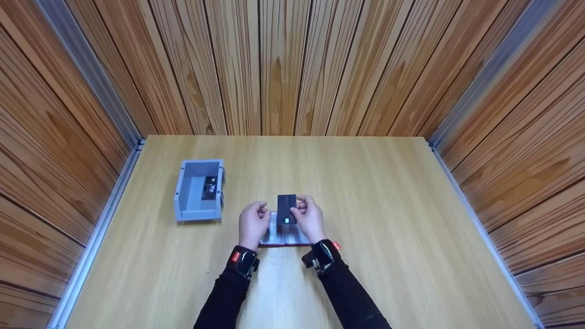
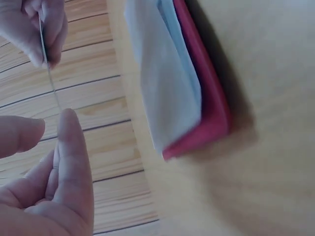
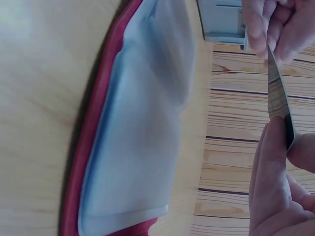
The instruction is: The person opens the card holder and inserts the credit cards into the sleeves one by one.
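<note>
Between thumb and fingers my right hand (image 1: 311, 219) pinches a dark card (image 1: 287, 209), raised above an opened card holder (image 1: 274, 235). Seen edge-on in the right wrist view, the card (image 3: 279, 98) is thin and slightly glossy. My left hand (image 1: 254, 225) is left of the card, and a small gap shows between them in the head view. In the left wrist view its thumb and index finger (image 2: 74, 167) are apart, its other fingers bent. The holder has a red cover (image 2: 216, 108) and clear, cloudy plastic sleeves (image 3: 142, 128); both hands partly hide it.
A grey plastic bin (image 1: 189, 214) stands on the table to the left, with a black card (image 1: 210, 188) with pale print inside it. Wood-panelled walls (image 1: 283, 68) and metal rails (image 1: 98, 256) border the wooden table (image 1: 388, 205).
</note>
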Motion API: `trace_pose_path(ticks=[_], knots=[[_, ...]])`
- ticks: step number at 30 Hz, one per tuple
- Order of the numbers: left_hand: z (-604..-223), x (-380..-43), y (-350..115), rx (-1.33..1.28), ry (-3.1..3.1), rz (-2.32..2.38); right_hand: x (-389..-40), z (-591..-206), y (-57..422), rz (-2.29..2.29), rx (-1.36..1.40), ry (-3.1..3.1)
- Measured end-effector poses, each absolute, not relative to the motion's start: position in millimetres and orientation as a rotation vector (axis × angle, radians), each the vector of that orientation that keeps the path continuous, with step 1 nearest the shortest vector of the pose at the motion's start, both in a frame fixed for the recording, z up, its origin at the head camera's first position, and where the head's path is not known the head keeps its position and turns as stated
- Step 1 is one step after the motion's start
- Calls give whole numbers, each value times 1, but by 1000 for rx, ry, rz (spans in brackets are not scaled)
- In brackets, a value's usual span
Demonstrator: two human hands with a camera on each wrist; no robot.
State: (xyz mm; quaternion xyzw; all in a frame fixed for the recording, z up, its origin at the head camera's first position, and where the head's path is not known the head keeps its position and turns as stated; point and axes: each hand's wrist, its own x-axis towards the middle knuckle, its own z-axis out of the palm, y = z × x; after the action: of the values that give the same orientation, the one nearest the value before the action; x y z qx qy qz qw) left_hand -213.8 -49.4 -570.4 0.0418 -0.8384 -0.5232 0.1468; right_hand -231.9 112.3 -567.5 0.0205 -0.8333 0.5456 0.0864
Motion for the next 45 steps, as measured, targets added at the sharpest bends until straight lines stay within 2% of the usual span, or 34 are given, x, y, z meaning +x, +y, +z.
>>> trace_pose_path(ticks=[17, 35, 45], knots=[[-575, -211, -69, 117, -2718, -1070, -233, -582, 118, 1524, 19, -2573], [-588, -211, -68, 165, -2913, -1112, -231, -589, 118, 1368, 14, -2634], [-589, -212, -68, 101, -2905, -1091, -229, -593, 118, 1340, 49, -2679]])
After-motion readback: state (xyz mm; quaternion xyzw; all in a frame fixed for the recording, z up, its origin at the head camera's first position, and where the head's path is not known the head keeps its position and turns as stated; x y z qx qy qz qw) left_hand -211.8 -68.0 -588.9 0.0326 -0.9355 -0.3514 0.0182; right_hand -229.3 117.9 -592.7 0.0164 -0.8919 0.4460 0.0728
